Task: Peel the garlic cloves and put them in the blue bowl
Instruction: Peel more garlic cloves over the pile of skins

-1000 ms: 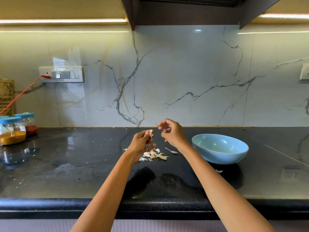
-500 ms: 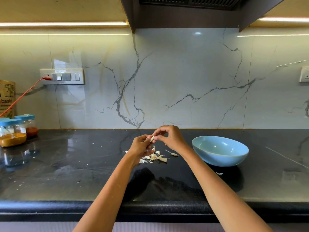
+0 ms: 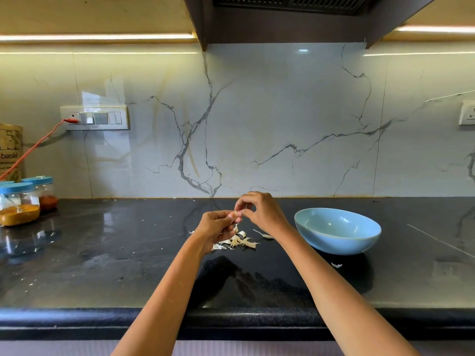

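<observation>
Above the black counter [image 3: 102,265], both hands up and close together. Left hand [image 3: 217,228] curled round a small garlic clove [image 3: 233,215], pinching it at the fingertips. Right hand [image 3: 262,210] pinching the same clove from the other side, fingers bent over it. Only a pale bit of the clove showing between the fingers; rest hidden, so hard to say how much skin is on it.

Just under the hands, a little heap of white peels [image 3: 240,241] on the counter, partly hidden behind the left hand. One thin peel [image 3: 263,235] lying apart, near the right wrist. One more tiny scrap [image 3: 336,265] in front of the bowl.

Right of the hands, a blue bowl [image 3: 336,231] sitting on the counter, near the right arm but not touching it. Inside looks bare, though the near wall hides part of the bottom.

Far left, two jars [image 3: 19,204] with blue lids, one with yellow powder, one behind with red powder. A third blue lid cut off at the edge. Behind them a brown bag [image 3: 10,150], cut off too, print too small to read in full. On the wall, a switch plate [image 3: 93,118] with a red cord [image 3: 38,147] plugged in, running off the left edge. Another socket [image 3: 467,113] cut off at the right edge.
</observation>
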